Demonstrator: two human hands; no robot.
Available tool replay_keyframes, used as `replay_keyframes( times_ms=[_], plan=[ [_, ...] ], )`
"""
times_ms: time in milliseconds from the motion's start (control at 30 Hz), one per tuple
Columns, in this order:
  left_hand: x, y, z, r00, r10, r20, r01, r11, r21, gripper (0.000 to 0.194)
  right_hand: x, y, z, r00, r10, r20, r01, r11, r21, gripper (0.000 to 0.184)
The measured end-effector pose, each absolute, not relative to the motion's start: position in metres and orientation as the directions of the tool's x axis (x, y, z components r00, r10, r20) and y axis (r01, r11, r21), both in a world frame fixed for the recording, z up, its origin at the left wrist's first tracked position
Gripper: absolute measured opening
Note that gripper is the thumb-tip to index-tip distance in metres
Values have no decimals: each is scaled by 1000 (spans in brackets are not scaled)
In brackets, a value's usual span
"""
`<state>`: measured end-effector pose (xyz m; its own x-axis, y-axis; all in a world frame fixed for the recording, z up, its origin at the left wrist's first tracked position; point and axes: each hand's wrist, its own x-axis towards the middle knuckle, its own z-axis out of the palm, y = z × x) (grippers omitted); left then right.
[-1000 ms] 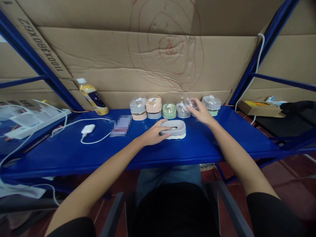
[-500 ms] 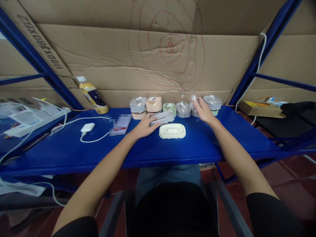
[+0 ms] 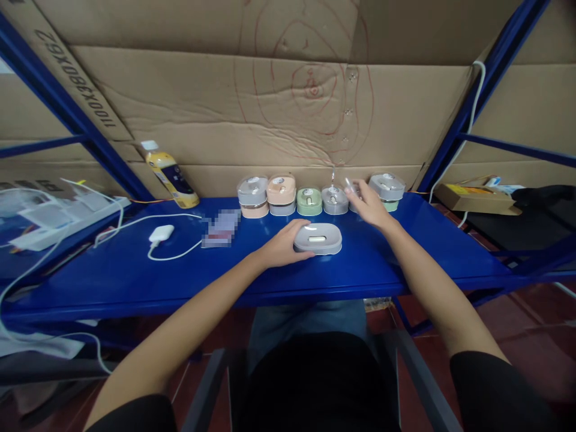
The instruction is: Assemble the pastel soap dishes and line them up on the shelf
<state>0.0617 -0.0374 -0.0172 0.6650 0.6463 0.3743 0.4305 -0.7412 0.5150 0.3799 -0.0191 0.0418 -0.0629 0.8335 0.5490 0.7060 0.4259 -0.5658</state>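
On the blue table, a shallow oval grey plastic tray (image 3: pixel 330 246) lies in front of me. An oblong white piece (image 3: pixel 317 239) shows in the middle of its floor. My left hand (image 3: pixel 288 245) grips the tray's left end, thumb on the near side and fingers on the far side. A thin clear plastic piece (image 3: pixel 350 185), perhaps a lid, is pinched in my right hand (image 3: pixel 369 203), raised in front of the back row of boxes. That hand partly hides a small grey box behind it.
Along the cardboard wall stand lidded boxes: a grey-topped stack (image 3: pixel 252 195), a peach-topped stack (image 3: pixel 281 193), a green box (image 3: pixel 309 203), a grey box (image 3: pixel 335 201) and another stack (image 3: pixel 387 191). Left are a yellow bottle (image 3: pixel 171 175), a phone (image 3: pixel 222 228) and a white charger (image 3: pixel 161 233) with cable.
My left hand has brought the grey tray toward me and right, down over the cream base, now mostly covered. My right hand, still with the clear piece, has shifted slightly left and lower.
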Motion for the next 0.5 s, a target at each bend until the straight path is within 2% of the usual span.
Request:
replay_keyframes(
  times_ms=[100, 167, 267, 500],
  plan=[
    [63, -31, -24, 597, 717, 360, 418, -661, 624, 117, 370, -28, 42, -328, 805, 494, 659, 570, -492, 80],
    [63, -28, -29, 572, 732, 370, 372, -633, 679, 129, 361, -36, 42, -489, 747, 451, 604, 663, -443, 76],
    [65, -25, -34, 548, 735, 399, 325, -627, 709, 133, 346, -45, 37, -604, 685, 408, 572, 728, -378, 76],
    [66, -27, -32, 567, 728, 384, 292, -614, 733, 131, 332, -45, 21, -651, 654, 385, 594, 755, -279, 90]
  ],
)
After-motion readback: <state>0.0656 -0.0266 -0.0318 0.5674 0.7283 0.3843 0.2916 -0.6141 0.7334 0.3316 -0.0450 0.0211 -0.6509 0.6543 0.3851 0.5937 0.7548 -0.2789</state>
